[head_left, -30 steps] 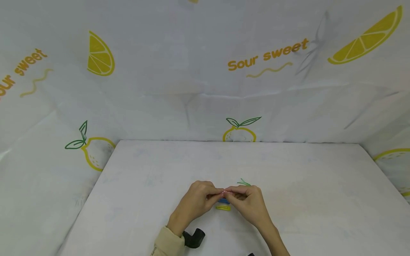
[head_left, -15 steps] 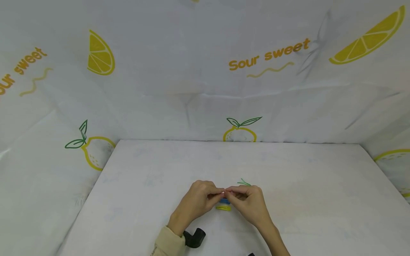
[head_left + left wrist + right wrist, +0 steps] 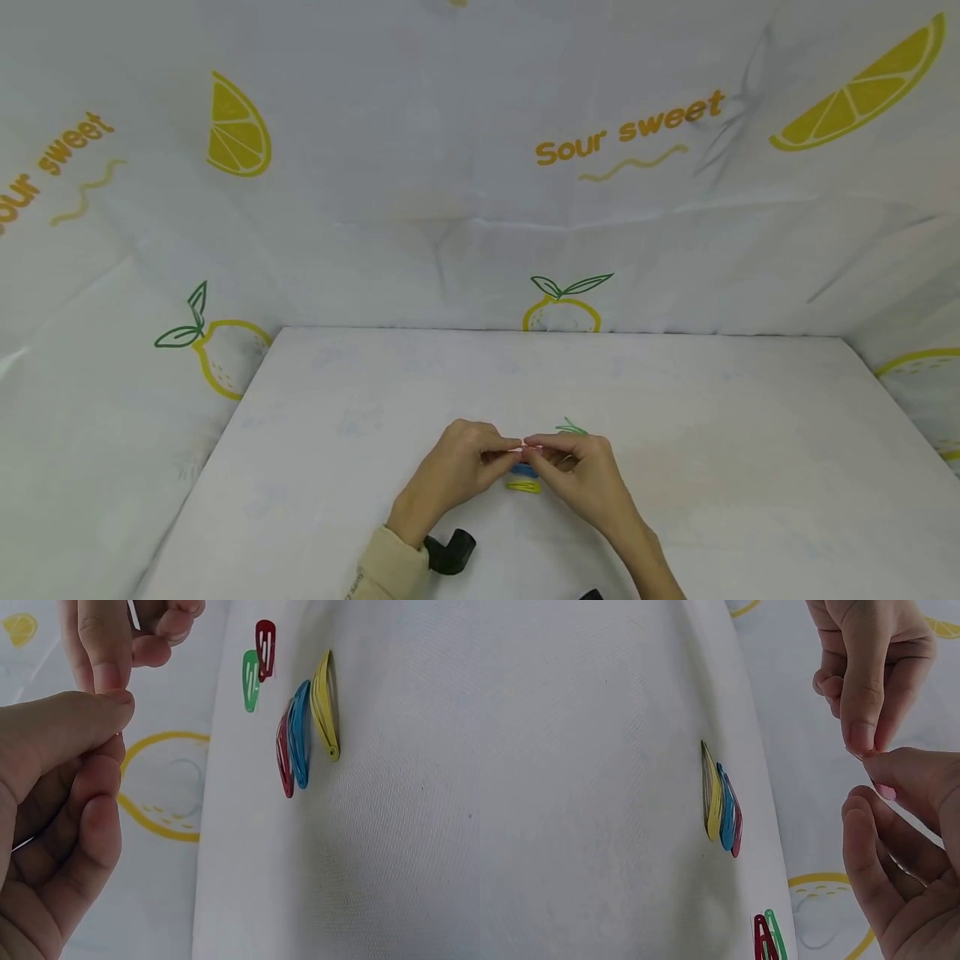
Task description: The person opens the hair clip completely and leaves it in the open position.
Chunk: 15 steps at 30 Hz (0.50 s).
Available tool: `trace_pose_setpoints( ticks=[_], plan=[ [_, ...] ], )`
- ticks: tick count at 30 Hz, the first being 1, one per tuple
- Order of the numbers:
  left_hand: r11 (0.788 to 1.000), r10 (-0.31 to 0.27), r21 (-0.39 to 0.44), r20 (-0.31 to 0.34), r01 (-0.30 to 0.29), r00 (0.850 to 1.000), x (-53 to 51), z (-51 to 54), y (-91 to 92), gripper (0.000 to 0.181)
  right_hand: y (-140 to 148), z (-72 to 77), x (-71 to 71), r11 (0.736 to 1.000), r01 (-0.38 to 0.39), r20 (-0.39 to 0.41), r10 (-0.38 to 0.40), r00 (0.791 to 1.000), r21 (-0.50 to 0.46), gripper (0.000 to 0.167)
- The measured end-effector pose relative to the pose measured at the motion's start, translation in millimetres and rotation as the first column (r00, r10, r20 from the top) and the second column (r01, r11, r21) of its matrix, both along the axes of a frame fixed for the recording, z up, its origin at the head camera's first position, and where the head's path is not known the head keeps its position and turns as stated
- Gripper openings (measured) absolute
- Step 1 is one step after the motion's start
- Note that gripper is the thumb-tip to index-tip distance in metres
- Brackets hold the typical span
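A small pink hair clip (image 3: 885,792) is pinched between the fingertips of both hands, raised above the table; the fingers hide most of it. On one end of it my left hand (image 3: 459,467) pinches with thumb and forefinger. My right hand (image 3: 583,468) pinches the other end, its remaining fingers curled loosely, as the right wrist view shows. Beneath them lie snap hair clips side by side: a yellow clip (image 3: 324,709), a blue clip (image 3: 299,739) and a red clip (image 3: 284,754). Farther right, a dark red clip (image 3: 265,646) partly overlaps a green clip (image 3: 250,684).
The white tabletop (image 3: 360,392) meets a white cloth backdrop (image 3: 390,167) printed with lemons and words. A black curved object (image 3: 452,552) sits beside the left sleeve (image 3: 390,565). Part of another black object (image 3: 592,595) shows at the bottom edge.
Both hands keep their pinch at nearly the same spot. The left hand and its sleeve have shifted very slightly left and up. The clips on the table have not moved.
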<state>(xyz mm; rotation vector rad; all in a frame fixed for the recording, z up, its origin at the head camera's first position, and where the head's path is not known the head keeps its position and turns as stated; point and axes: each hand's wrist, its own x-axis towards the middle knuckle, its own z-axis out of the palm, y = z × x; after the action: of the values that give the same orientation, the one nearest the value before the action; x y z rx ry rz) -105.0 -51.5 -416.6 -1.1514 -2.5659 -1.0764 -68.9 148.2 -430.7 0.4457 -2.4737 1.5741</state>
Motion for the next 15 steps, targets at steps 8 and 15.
trace_pose_setpoints(
  ticks=[8, 15],
  plan=[
    [1.0, -0.002, -0.015, 0.002, 0.003, 1.0, -2.1, 0.7, -4.3, 0.015, 4.1, 0.8, -1.0, 0.991, 0.032, -0.115, -0.017, 0.993, 0.133, 0.026],
    [1.0, -0.012, -0.012, 0.038, 0.012, 0.999, -1.2, 4.2, -5.2, 0.018, 2.8, 0.6, -2.3, 0.982, 0.048, -0.218, -0.007, 0.976, 0.185, 0.019]
  ],
)
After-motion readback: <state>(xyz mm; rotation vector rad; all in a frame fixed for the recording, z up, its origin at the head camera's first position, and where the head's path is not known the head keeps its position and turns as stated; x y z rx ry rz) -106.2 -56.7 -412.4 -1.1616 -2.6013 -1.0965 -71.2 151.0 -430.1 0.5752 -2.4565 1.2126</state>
